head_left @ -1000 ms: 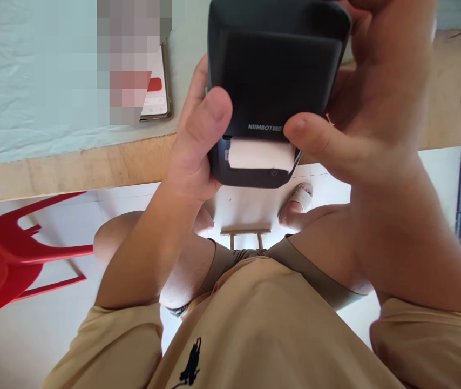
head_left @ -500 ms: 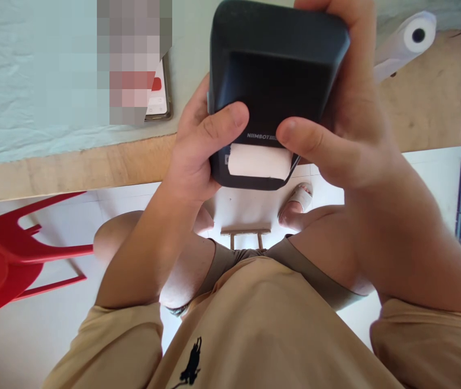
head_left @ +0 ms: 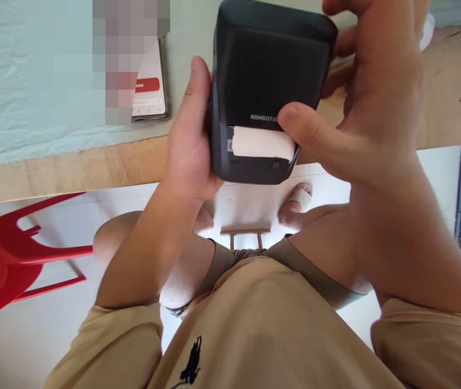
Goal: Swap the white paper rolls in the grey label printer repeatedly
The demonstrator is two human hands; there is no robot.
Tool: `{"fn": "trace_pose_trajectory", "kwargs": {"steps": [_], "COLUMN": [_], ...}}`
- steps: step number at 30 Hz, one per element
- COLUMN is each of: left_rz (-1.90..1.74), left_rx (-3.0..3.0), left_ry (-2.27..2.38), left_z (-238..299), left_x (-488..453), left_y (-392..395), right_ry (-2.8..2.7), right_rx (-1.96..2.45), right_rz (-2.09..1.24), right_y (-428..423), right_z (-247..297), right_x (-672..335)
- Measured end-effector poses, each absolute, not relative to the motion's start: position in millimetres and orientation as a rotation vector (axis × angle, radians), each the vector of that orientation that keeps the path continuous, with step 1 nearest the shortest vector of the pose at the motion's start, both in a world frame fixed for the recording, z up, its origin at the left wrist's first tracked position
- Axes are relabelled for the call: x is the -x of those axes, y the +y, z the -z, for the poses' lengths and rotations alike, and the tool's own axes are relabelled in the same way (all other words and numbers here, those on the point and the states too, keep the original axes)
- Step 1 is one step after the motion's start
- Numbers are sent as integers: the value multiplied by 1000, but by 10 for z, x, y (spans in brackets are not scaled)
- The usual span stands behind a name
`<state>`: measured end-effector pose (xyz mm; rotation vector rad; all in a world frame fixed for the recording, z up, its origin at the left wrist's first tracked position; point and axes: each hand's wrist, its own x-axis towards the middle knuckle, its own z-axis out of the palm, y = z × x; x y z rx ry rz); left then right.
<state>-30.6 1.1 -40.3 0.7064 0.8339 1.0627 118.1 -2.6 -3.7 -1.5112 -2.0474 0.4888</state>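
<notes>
Head view: label printer (head_left: 271, 75) clasped between left hand (head_left: 190, 146), right hand (head_left: 360, 113).

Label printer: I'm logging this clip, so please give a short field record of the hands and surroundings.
held thing: black label printer, white label at its slot
left hand: grips the printer's left side
right hand: holds the right side, thumb on the front by the label
table: phone lying on pale cloth
floor: red chair at left
</notes>
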Motion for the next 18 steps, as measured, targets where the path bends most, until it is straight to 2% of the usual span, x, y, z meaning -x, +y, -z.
{"fn": "trace_pose_trajectory", "kwargs": {"steps": [6, 18], "left_rz": [-1131, -1054], "left_rx": [-715, -694], "left_ry": [698, 738], "left_z": [372, 495], "left_x": [248, 370], "left_y": [21, 23], "right_ry": [-2103, -2185], "right_rx": [1197, 1122], "right_rz": [-521, -566], "right_y": [5, 24], "right_z": [108, 90], "right_x": [-1185, -1227]}}
